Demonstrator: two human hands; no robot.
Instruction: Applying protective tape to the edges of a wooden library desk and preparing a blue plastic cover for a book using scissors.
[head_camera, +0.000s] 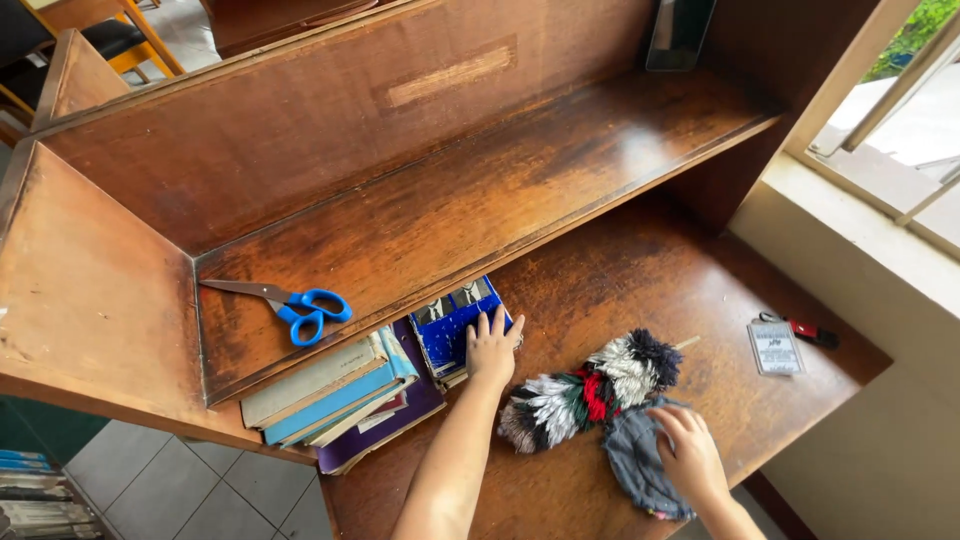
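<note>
The left hand (492, 348) lay flat, fingers spread and pointing toward twelve o'clock, its grip open with the fingertips pressed on a blue patterned book (452, 326). That book sat partly tucked under the shelf (480, 190), its long axis running from about seven to one o'clock. At its nine o'clock lay a stack of books (335, 395), pale, blue and purple covers overlapping, spines slanting from lower left to upper right beneath the shelf edge.

The right hand (688, 452) rested palm down on a grey cloth (640, 462), fingers curled loosely onto the fabric; whether they pinched it could not be told. Touching the cloth at its eleven o'clock lay a feather duster (590, 388) of black, white, red and green plumes, its long axis from eight to two o'clock, with a thin stick tip showing at the two o'clock end.

All of this sat on a worn brown wooden surface (620, 270). At three o'clock from the duster lay a small card tag on a red and black clip (785, 343). On the shelf above, blue-handled scissors (290, 303) lay with blades pointing to nine o'clock. A window (890, 120) stood open at the upper right, and grey floor tiles (200, 480) showed at the lower left.
</note>
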